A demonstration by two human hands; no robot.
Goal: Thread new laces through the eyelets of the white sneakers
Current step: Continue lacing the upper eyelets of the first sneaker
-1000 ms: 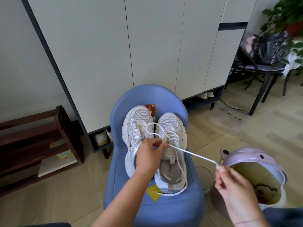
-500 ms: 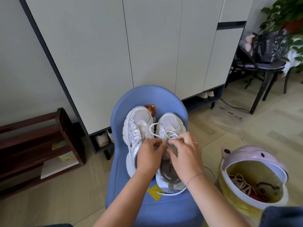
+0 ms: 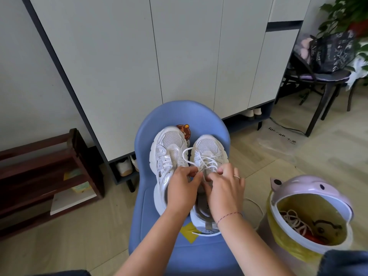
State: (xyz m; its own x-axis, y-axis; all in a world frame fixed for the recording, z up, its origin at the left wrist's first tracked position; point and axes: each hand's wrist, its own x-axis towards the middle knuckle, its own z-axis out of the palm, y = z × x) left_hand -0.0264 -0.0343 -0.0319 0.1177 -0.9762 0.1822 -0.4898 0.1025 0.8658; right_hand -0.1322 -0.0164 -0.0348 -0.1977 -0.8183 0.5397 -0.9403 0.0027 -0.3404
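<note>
Two white sneakers stand side by side on a blue chair (image 3: 199, 253), toes pointing away from me. The left sneaker (image 3: 167, 150) has no lace that I can see. The right sneaker (image 3: 209, 148) carries a white lace (image 3: 201, 162) crossed through its front eyelets, with a loose loop toward the left shoe. My left hand (image 3: 183, 190) and my right hand (image 3: 225, 188) meet over the right sneaker's tongue, fingers pinched on the lace. The eyelets under my fingers are hidden. A lace end (image 3: 256, 212) trails off the chair to the right.
A lilac-lidded bin (image 3: 310, 188) with a yellow bag stands on the floor at right, old laces inside. A pale cabinet (image 3: 179, 56) rises behind the chair. A dark wooden shoe rack (image 3: 39, 176) is at left, a black chair with a bag (image 3: 328, 56) at far right.
One second ago my right hand was pulling the lace out taut to the right. It has come back to the right sneaker and now pinches the lace beside my left hand.
</note>
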